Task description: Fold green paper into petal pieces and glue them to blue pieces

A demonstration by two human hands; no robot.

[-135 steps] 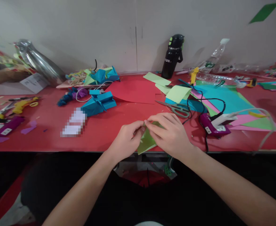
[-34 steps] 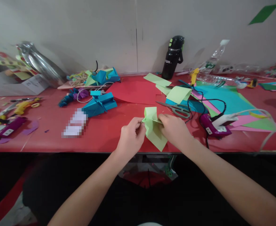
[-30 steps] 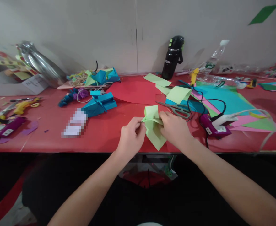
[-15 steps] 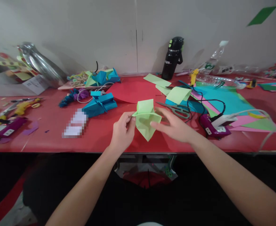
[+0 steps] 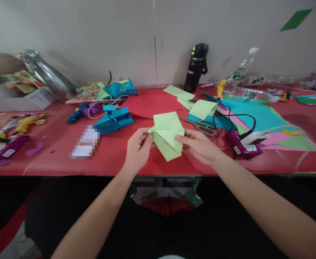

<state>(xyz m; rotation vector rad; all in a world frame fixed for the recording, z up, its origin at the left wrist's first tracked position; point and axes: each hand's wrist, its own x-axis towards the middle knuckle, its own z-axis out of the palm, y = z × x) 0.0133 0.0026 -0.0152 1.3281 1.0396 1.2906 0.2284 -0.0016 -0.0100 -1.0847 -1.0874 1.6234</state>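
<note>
A partly folded sheet of light green paper [image 5: 168,135] is held up near the front of the red table, a crease running across its middle. My left hand [image 5: 139,145] pinches its left corner between thumb and fingers. At the right edge, my right hand [image 5: 197,144] grips the paper, thumb on the front and fingers behind. Grey-handled scissors [image 5: 205,126] lie just beyond my right hand. Past my left hand sits a folded blue paper piece [image 5: 114,121].
Behind the paper lies a red sheet [image 5: 152,104]. A black bottle [image 5: 197,68] stands at the wall. Coloured sheets [image 5: 260,115] and a purple power strip [image 5: 244,145] with cables lie right. Far left, another person's hand [image 5: 7,64] is over a white box [image 5: 14,97] beside a metal flask [image 5: 48,73].
The green paper has opened out flatter, its upper part wider. My right hand has closed on its right edge. Another person's hand has come in at the far left.
</note>
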